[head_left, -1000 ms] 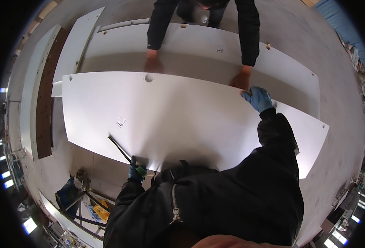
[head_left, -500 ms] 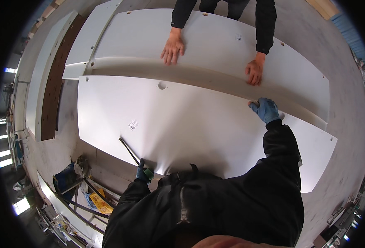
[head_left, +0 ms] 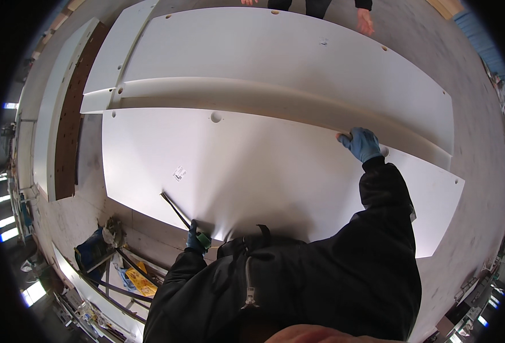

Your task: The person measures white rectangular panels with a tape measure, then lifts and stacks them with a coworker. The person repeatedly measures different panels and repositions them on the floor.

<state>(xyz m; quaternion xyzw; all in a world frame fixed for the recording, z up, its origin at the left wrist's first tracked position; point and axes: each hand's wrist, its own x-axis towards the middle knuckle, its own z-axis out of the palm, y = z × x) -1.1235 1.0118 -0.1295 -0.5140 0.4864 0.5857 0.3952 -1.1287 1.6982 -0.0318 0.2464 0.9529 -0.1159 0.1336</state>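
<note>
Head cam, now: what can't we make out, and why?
Near white panel, head view: underside faces away from the camera; part of its near edge is behind the black jacket.
Dark strip, head view: lower end covered by the gloved left hand.
Co-worker's hand, head view: visible, but the co-worker's head and torso are cut off by the top edge.
Sticker, head view: print too small to read.

Near label (head_left: 179, 174) on front panel (head_left: 286, 166), far label (head_left: 323, 42) on rear panel (head_left: 235, 51): unreadable.
</note>
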